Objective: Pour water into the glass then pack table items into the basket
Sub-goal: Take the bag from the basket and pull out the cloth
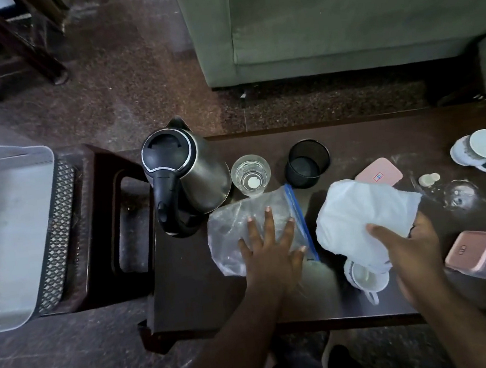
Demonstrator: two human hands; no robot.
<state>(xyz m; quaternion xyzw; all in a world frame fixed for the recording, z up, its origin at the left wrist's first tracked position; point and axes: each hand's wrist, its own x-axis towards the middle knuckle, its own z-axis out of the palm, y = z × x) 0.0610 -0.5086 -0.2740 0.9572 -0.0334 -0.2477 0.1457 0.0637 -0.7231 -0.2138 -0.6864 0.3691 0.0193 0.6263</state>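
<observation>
Here, the zip bag is pressed flat on the table by the left hand; a white plastic bag is gripped by the right hand. Water is held in the glass; the basket is seen left.

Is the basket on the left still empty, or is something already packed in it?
Empty. The basket shows only its bare pale floor; the kettle and glass stand on the table.

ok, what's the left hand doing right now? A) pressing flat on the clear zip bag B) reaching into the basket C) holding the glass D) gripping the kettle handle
A: the left hand lies with straight, spread fingers flat on the clear zip bag, beside the kettle and apart from it.
</observation>
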